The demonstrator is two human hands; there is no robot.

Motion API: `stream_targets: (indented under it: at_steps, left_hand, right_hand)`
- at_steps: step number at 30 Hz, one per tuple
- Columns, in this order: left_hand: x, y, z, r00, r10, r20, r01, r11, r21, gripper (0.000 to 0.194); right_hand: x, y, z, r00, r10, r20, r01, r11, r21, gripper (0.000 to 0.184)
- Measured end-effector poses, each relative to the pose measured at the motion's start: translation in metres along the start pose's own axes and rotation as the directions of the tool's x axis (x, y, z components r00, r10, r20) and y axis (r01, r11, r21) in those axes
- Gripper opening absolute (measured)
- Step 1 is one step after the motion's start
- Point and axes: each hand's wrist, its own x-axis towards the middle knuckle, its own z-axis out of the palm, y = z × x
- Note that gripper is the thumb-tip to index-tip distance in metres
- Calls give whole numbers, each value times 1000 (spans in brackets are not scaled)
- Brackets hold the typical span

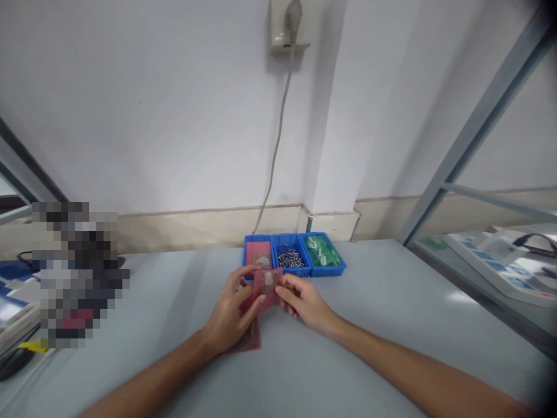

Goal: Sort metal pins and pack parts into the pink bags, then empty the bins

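Pink bag (268, 281) just in front of the blue bins (328, 270), left hand (230, 312) gripping one side, right hand (307, 301) pinching the other, and it looks light, limp, probably slippery, best held by its edges

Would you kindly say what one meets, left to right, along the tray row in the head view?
Left blue plastic tray holding pink material, middle blue plastic tray holding small metal parts, right blue plastic tray holding green packets.
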Motion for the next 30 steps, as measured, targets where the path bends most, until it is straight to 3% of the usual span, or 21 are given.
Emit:
stream_targets:
  at_steps: [30]
  left_hand:
    - [-3, -1, 1, 999, -29, 15, 29, 1000, 13, 16]
  right_hand:
    - [0, 1, 1, 1000, 7, 1, -7, 1000, -13, 46]
